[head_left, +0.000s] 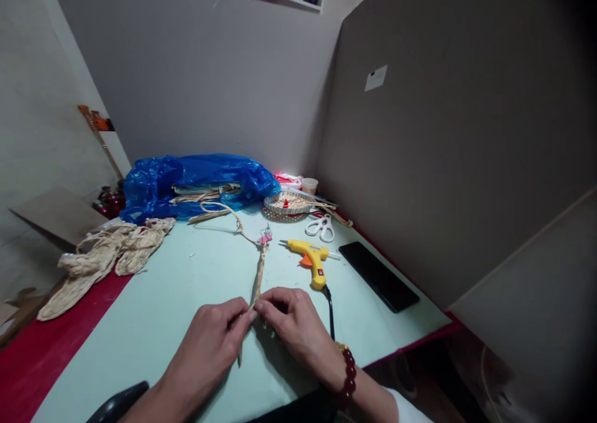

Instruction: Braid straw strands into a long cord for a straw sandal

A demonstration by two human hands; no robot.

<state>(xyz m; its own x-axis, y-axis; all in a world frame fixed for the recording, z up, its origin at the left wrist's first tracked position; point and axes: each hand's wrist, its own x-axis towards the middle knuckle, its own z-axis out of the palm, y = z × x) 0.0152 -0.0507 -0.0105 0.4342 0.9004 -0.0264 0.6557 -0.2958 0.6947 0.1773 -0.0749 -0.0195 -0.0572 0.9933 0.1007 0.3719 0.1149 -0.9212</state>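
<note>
A braided straw strip [259, 272] runs from my hands toward the back, its far end gripped by a pink binder clip [265, 239]. From the clip a thin straw cord [233, 215] loops away to the left. My left hand [215, 331] pinches the strip's near end between thumb and forefinger. Opposite it, my right hand [293, 321], with a dark red bead bracelet at the wrist, also pinches the straw there. The fingertips almost meet and hide part of the straw. A loose straw end [240, 356] hangs below my left fingers.
A yellow glue gun [311, 255] with a black cord lies right of the strip. Beyond it are a black phone [377, 276], white-handled scissors [321, 227] and a round basket [288, 206]. Woven straw soles [97, 258] lie left, near a blue plastic bag [200, 168]. Grey panels enclose the table.
</note>
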